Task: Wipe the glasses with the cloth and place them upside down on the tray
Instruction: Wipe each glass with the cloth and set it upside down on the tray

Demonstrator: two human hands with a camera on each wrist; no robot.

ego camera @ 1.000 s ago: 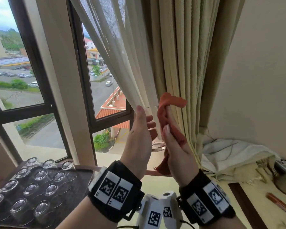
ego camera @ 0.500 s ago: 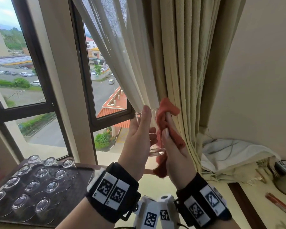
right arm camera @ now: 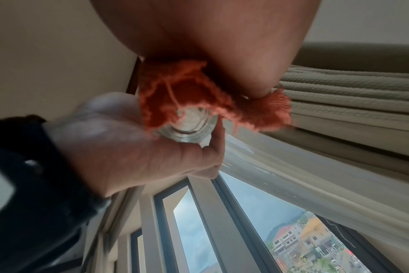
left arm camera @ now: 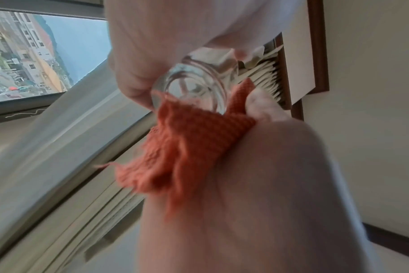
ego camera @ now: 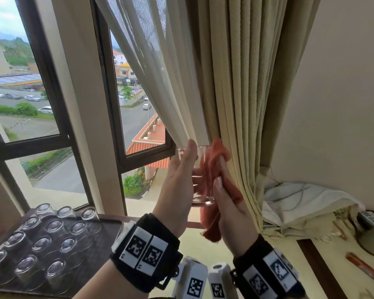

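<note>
Our left hand (ego camera: 177,180) grasps the glass (ego camera: 200,175) upright while our right hand (ego camera: 229,210) pinches the cloth (ego camera: 212,167) against its 3 o'clock side. We should hold the glass firmly, then turn it rim-down onto the tray (ego camera: 108,226) at 8 o'clock.

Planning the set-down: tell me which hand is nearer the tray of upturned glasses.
Left. The left hand, holding the glass, is up and right of the tray; the right hand, gripping the cloth, is farther right.

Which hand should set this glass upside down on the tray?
Left. The left hand already grips the glass, and the tray lies on its side. The right hand holds the cloth.
</note>
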